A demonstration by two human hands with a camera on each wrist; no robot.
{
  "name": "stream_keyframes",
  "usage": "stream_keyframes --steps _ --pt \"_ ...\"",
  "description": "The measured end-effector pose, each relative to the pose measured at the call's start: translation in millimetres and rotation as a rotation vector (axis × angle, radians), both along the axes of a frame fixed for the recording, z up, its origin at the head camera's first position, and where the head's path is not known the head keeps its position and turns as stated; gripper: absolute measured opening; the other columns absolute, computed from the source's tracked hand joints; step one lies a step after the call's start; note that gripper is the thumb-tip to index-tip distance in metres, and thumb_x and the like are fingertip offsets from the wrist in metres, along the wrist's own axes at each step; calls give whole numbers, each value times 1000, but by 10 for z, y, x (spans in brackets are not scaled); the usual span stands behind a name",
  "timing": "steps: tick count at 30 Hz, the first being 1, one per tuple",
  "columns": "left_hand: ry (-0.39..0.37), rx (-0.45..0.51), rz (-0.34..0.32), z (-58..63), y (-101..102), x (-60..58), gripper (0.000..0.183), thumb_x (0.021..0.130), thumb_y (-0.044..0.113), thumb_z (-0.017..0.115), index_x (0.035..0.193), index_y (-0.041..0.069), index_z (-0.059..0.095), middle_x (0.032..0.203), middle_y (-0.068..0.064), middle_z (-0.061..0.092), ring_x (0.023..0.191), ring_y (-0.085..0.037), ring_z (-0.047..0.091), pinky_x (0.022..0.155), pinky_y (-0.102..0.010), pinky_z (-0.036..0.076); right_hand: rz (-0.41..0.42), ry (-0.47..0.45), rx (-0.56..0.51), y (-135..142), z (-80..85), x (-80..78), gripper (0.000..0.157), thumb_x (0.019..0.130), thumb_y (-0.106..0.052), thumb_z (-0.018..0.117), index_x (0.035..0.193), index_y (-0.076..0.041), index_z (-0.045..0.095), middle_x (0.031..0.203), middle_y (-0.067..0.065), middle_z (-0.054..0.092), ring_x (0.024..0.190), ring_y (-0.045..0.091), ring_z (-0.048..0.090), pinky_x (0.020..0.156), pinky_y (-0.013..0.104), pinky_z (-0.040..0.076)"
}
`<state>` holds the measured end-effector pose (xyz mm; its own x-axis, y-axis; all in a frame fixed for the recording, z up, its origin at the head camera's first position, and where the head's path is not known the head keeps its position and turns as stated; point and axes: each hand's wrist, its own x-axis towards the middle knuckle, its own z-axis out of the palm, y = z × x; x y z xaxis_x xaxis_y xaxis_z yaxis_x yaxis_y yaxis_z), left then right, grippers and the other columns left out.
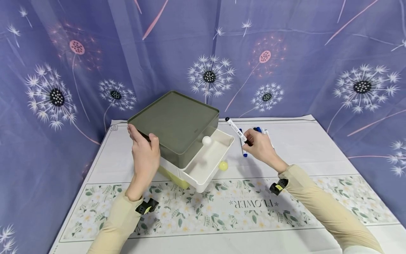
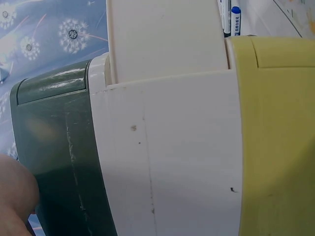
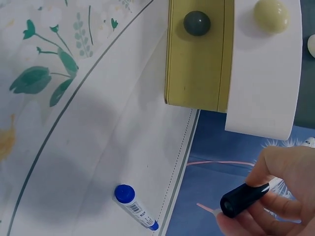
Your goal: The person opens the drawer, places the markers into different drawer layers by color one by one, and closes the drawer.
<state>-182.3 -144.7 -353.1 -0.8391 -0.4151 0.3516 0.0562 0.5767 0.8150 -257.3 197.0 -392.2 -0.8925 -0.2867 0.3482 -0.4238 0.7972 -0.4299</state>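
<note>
The right hand (image 1: pixel 261 145) pinched a white marker (image 1: pixel 236 129) by one black end between thumb and fingers, the shaft tilted up beside the box (image 1: pixel 174 121), on the side where its drawer (image 1: pixel 207 157) stuck out. The left hand (image 1: pixel 145 155) rested against the box near a top corner away from the drawer, thumb spread apart from the fingers. The box had three tiers, dark green over white over yellow; the pulled-out drawer belonged to the white one and bore a yellow knob (image 1: pixel 223 165), with a white knob (image 1: pixel 207 141) on the green tier. A blue-ended marker (image 1: pixel 245 154) lay beyond the drawer on the flowered tablecloth (image 1: pixel 301 144), and behind the box hung a purple curtain (image 1: pixel 158 53) printed with dandelions
</note>
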Motion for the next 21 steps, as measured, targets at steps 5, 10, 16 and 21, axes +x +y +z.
stream_keyframes --steps 5,10,16,21 --pt "-2 -7 7 -3 1 -3 72 92 33 33 146 -2 -1 151 -26 3 134 -40 25 106 -47 28 20 35 4 -7 6 0 17 69 -4 61 86 -8 60 61 1 56 51 11 43 54 27 34" --pt "11 -14 16 -7 5 3 71 92 31 33 146 -3 1 150 -27 5 135 -38 23 107 -47 27 36 74 1 -15 -3 -2 18 68 -4 61 85 -9 59 67 1 61 57 12 49 56 27 38" --pt "8 -13 13 -4 6 -8 72 92 31 33 146 -3 1 150 -27 5 134 -39 25 106 -47 28 56 112 11 -30 1 5 20 67 -3 62 84 -12 58 72 1 59 63 13 52 59 27 40" --pt "2 -11 12 -9 5 -4 72 92 32 33 146 -3 0 151 -26 4 132 -41 28 105 -48 29 60 138 18 -45 12 16 20 67 -5 63 82 -16 57 72 -1 55 66 14 49 59 26 36"
